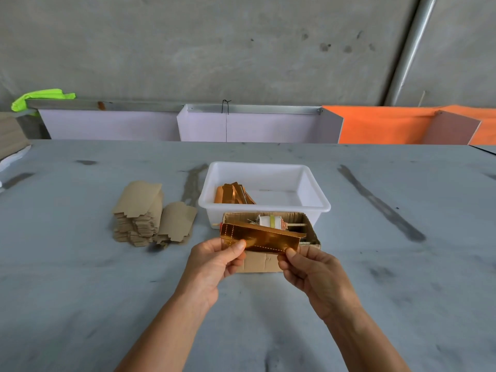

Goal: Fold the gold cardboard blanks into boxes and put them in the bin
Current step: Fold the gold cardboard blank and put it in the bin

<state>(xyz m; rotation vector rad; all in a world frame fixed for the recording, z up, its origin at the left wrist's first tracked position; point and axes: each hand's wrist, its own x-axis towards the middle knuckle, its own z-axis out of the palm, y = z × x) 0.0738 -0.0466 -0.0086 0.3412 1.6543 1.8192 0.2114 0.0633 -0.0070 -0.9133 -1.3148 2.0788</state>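
Few folded gold boxes (233, 194) in white bin (264, 208); left hand (214, 260), right hand (312, 272) pinch half-folded gold blank (264, 240); brown-side-up blank stack (142, 213) remains.

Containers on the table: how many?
2: a white plastic bin past the hands, and an open cardboard box directly in front of it, partly hidden by the gold blank.

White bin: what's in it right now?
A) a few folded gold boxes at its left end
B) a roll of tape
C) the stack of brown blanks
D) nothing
A: a few gold boxes lie at the left end of the white bin, while the brown blanks sit stacked on the table to its left.
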